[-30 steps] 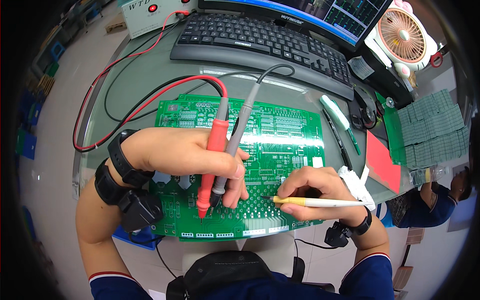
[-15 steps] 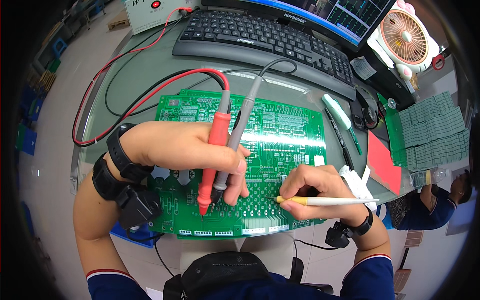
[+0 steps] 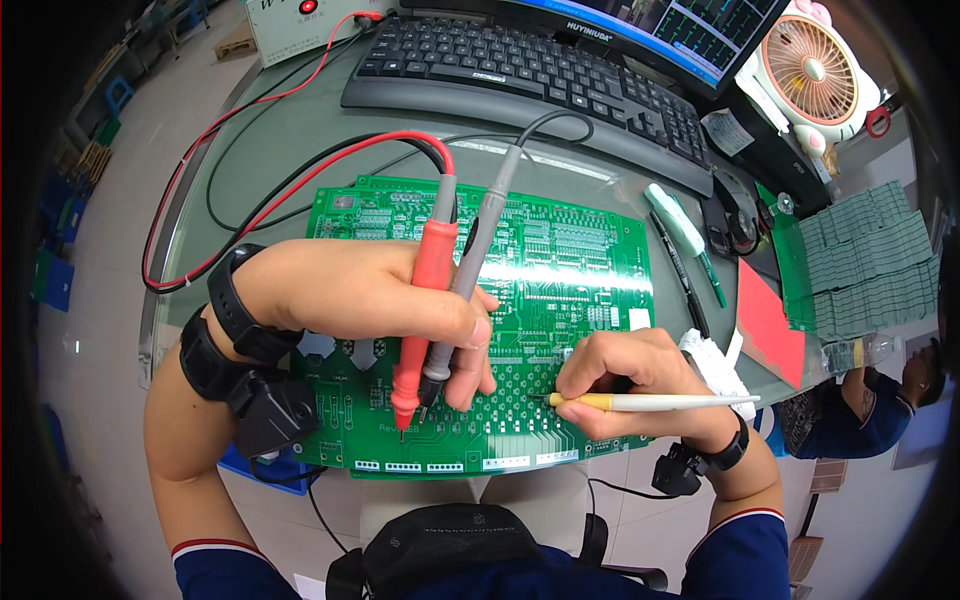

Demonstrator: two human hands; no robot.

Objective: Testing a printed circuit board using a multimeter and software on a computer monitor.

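A large green circuit board lies under both hands. My left hand is closed around two test probes, a red one and a grey one. Their tips point down at the lower left of the board; whether they touch it I cannot tell. In my right hand, pinched like a pen, is a slim pen-shaped tool with a white handle and yellow grip. Its thin dark tip points left over rows of small pads. My left fingertips partly hide behind the probes.
Behind the board are a black keyboard and a monitor. To the right lie pens, crumpled white paper, a red sheet and stacked boards. A small fan stands farther back. Probe leads loop across the left. Another person is at the right.
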